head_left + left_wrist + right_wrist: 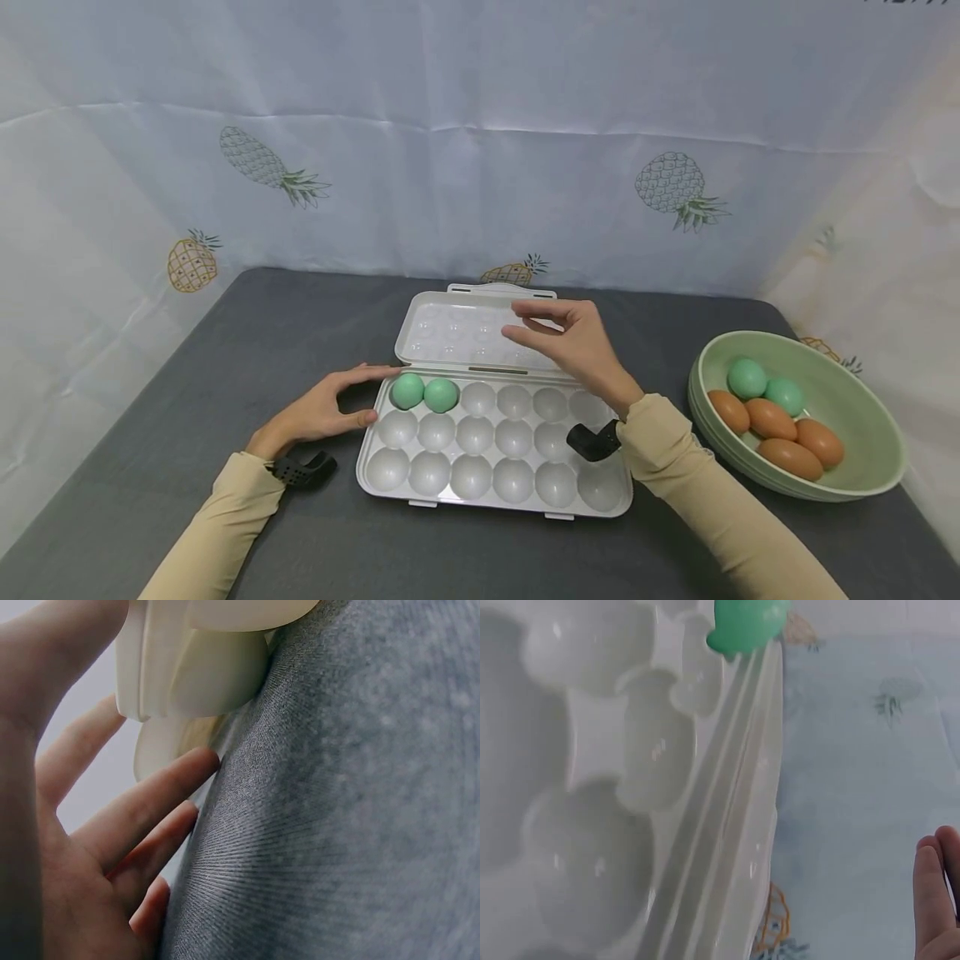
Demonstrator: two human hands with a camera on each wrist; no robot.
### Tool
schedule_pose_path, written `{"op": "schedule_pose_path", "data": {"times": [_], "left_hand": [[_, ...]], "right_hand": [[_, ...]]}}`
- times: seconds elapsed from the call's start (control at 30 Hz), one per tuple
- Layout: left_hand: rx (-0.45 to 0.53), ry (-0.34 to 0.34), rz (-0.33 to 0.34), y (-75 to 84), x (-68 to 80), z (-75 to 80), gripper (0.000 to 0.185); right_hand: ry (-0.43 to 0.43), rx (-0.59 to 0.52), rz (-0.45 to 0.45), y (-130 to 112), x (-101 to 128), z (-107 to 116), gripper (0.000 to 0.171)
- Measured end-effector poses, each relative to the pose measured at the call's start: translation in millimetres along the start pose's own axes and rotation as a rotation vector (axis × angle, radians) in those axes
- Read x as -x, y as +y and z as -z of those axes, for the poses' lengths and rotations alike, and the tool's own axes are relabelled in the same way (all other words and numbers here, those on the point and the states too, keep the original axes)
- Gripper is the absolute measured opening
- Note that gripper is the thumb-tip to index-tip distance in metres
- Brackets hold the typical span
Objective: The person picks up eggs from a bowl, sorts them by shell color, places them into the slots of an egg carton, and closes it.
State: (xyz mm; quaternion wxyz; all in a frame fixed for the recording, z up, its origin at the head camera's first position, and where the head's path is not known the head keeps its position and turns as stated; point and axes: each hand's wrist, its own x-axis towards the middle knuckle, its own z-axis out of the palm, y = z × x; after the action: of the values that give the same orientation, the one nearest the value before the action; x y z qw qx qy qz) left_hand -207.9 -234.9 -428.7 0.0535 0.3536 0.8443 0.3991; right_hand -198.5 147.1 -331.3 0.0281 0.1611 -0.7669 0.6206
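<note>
A white egg tray [475, 433] with a hinged lid lies open on the table in the head view. Two green eggs, a left one [407, 390] and a right one [440, 394], sit side by side in the back-left cups. My left hand [330, 406] rests at the tray's left edge, thumb and fingers spread apart along its side; the left wrist view shows its lower fingers close to the tablecloth. Above the tray's hinge and lid [450, 329], my right hand [573, 337] hovers with nothing between thumb and fingers.
On the right stands a stack of pale green bowls [873, 433]; the top one holds two green eggs [747, 378] and several brown eggs [790, 459]. Dark grey cloth [315, 533] covers the table. A white curtain [465, 192] with pineapple prints hangs behind.
</note>
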Motion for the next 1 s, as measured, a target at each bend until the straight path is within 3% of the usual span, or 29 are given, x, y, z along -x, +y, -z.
{"op": "schedule_pose_path", "data": {"times": [0.23, 0.5, 0.63, 0.8, 1.0], "left_hand": [[0.000, 0.011, -0.055, -4.0, 0.4, -0.4, 0.062], [0.005, 0.009, -0.039, -0.7, 0.4, -0.5, 0.063], [0.006, 0.010, -0.050, -1.3, 0.4, -0.3, 0.063], [0.008, 0.014, -0.072, -3.8, 0.1, 0.0, 0.062], [0.017, 0.016, -0.093, -6.5, -0.4, -2.6, 0.062]], "right_hand": [[0.100, 0.069, 0.008, 5.1, 7.7, 42.9, 0.041], [0.173, 0.098, 0.016, 5.0, 26.6, 85.2, 0.041], [0.227, 0.119, 0.045, 4.1, 34.5, 100.8, 0.039], [0.295, 0.143, 0.012, 1.8, 44.0, 114.9, 0.039], [0.306, 0.120, -0.038, 2.4, 55.5, 128.3, 0.038]]}}
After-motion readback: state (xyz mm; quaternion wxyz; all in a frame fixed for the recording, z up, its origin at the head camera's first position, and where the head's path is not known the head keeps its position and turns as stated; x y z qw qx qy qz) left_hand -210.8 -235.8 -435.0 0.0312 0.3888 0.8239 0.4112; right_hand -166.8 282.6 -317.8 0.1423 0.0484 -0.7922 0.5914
